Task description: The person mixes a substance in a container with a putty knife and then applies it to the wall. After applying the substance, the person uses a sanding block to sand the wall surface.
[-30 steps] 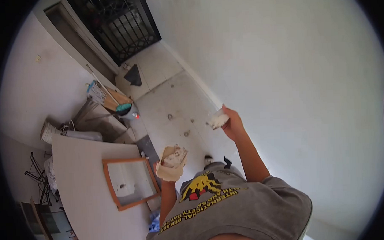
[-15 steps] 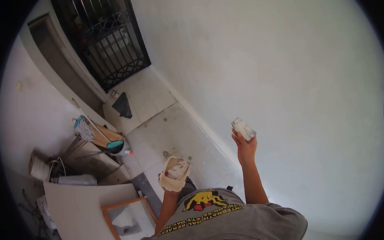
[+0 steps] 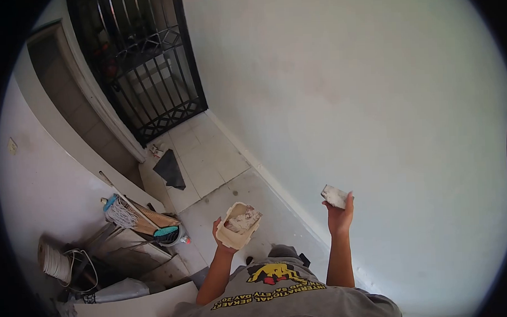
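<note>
My left hand (image 3: 223, 247) is wrapped round a cream plastic tub (image 3: 234, 239), held tilted in front of my shirt. White, lumpy paste (image 3: 242, 221) lies inside the tub. Raised beside the wall, my right hand (image 3: 340, 218) grips a small flat rectangular block (image 3: 335, 196) whose upper face is smeared with white. The block's exact kind and its underside cannot be made out. Pale plaster covers the wall (image 3: 374, 109) on my right, faintly patchy in places. The block appears apart from the wall.
A black metal gate (image 3: 158, 78) stands at the far end. A dark cloth (image 3: 169, 170) lies on the tiled floor (image 3: 200, 155). Along the left are a mop (image 3: 121, 213), a bucket (image 3: 181, 235), a rope spool (image 3: 53, 260) and a pale board (image 3: 125, 311).
The view has shifted, so the gate and floor sit lower. Both hands appear farther right, the right one also lower, each keeping its hold. The wood-framed panel at the bottom has left view.
</note>
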